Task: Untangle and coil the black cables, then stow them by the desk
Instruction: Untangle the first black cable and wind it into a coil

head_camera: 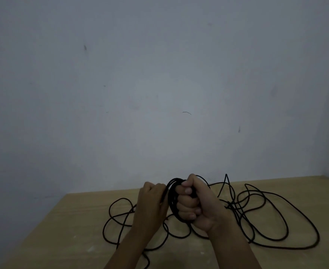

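From the head camera, a light wooden desk [66,230] fills the lower part of the picture, set against a plain grey wall [159,74] that takes up everything above it.

The right hand [196,204] is held above the middle of the desk, closed into a fist around a tight coil [171,200] of black cable; the fingers [186,202] curl through the coil's opening and the thumb presses across the top, so the wound turns are clamped firmly. The coil stands roughly upright, its turns showing on the left side of the fist.

The left hand [152,200] sits just beside it on the left, fingers drawn together and pinching a strand of the same cable where it runs up to the coil (the fingertips face away, so the exact pinch is hard to see).

The rest of the loose cable [276,210] lies sprawled on the desk in wide, overlapping loops: the larger spread to the right of the hands, smaller loops to the left and near side, passing beneath both forearms.
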